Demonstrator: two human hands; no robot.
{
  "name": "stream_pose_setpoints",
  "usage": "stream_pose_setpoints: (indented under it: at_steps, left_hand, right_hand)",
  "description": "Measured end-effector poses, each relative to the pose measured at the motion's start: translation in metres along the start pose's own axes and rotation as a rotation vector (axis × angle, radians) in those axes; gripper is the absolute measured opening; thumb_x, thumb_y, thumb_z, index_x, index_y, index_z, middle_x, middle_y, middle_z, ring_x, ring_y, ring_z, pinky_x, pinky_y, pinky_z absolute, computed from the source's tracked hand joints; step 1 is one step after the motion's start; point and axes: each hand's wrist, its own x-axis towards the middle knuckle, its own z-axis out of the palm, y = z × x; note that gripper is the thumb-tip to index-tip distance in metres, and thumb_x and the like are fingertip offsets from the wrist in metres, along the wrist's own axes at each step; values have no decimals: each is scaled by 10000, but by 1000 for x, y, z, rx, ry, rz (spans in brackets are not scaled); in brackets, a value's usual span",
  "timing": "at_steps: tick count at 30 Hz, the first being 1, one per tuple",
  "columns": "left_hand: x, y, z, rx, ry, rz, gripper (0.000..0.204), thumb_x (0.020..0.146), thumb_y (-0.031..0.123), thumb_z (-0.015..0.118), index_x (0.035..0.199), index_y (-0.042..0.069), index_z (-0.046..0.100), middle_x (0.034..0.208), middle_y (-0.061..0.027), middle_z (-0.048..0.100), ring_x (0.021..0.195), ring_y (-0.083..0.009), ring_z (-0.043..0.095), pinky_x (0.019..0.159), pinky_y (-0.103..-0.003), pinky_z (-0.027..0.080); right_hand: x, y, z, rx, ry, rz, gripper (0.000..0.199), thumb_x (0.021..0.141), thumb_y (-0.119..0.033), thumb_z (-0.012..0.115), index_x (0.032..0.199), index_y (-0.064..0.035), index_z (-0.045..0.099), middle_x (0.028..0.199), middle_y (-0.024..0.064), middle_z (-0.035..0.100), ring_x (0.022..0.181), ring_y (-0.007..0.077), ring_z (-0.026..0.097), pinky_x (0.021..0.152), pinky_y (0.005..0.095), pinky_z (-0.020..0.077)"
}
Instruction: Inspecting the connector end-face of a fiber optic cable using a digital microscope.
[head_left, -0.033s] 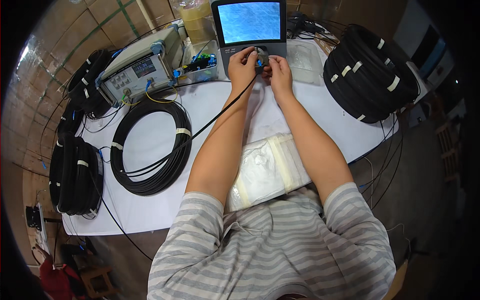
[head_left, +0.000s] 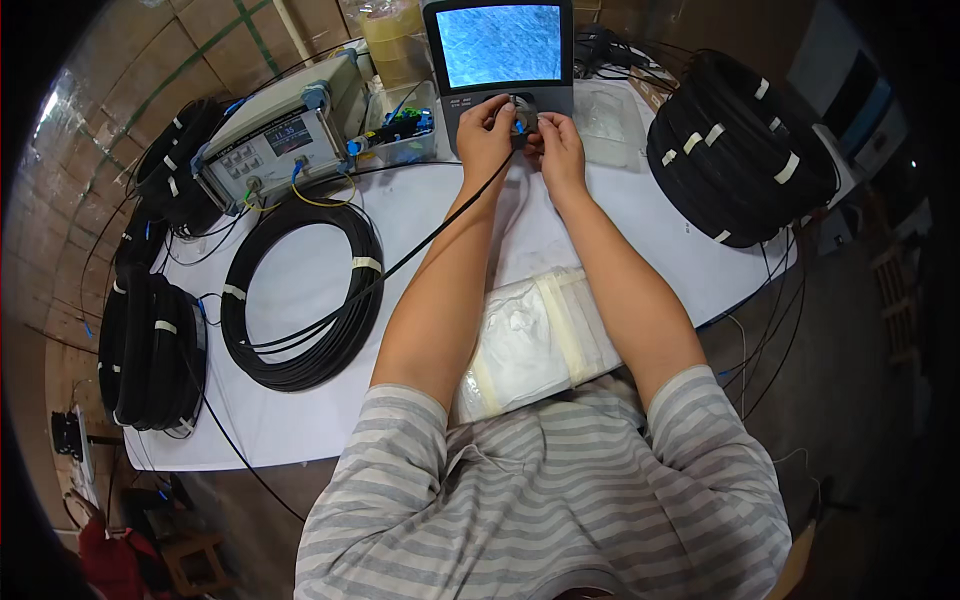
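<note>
We see a white table (head_left: 300, 420) w/ a rounded front edge, standing on a dark brown floor (head_left: 850, 400). Behind it, at the top left, there is a wall of brown cardboard boxes (head_left: 170, 60) w/ green straps. Light is bright on the tabletop, dimmer at the right side. A small wooden stool (head_left: 195, 560) stands at the bottom left.
</note>
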Motion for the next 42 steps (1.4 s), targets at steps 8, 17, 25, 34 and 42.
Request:
stream_pose_setpoints:
  at_steps: [8, 17, 25, 34, 42]
  left_hand:
    - [0, 1, 1, 20, 6, 22, 306, 933, 205, 709, 1163, 3, 716, 939, -59, 725, 808, -88, 641, 709, -227, 493]
    - [0, 1, 0, 32, -5, 33, 301, 936, 198, 701, 1164, 2, 715, 944, -62, 727, 813, -90, 644, 707, -234, 495]
    - [2, -3, -1, 22, 3, 43, 293, 932, 191, 704, 1156, 3, 719, 934, -54, 724, 805, -91, 640, 699, -232, 495]
    - [2, -3, 1, 10, 11, 21, 293, 930, 186, 707, 1151, -5, 717, 947, -65, 723, 812, -95, 643, 710, -235, 500]
    - [4, -4, -1, 5, 2, 17, 291, 930, 184, 711, 1153, -3, 718, 940, -56, 720, 793, -93, 635, 705, -232, 495]
  right_hand:
    - [0, 4, -5, -100, -2, -2, 198, 1025, -246, 571, 1077, -55, 579, 814, 41, 628, 647, 109, 598, 588, 257, 512]
    - [0, 1, -3, -25, -18, -6, 214, 1030, -266, 566, 1063, -55, 576, 808, 32, 624, 646, 106, 595, 594, 256, 511]
    - [-3, 2, -1, -45, -8, -14, 226, 1035, -271, 563, 1064, -47, 576, 806, 30, 620, 644, 105, 587, 596, 254, 508]
    - [-1, 3, -2, -70, -14, -15, 210, 1031, -251, 565, 1093, -50, 581, 796, 27, 619, 639, 105, 585, 590, 255, 506]
    - [-2, 3, -1, -26, -10, -3, 206, 1030, -249, 562, 1081, -50, 580, 803, 33, 626, 641, 110, 593, 590, 258, 508]
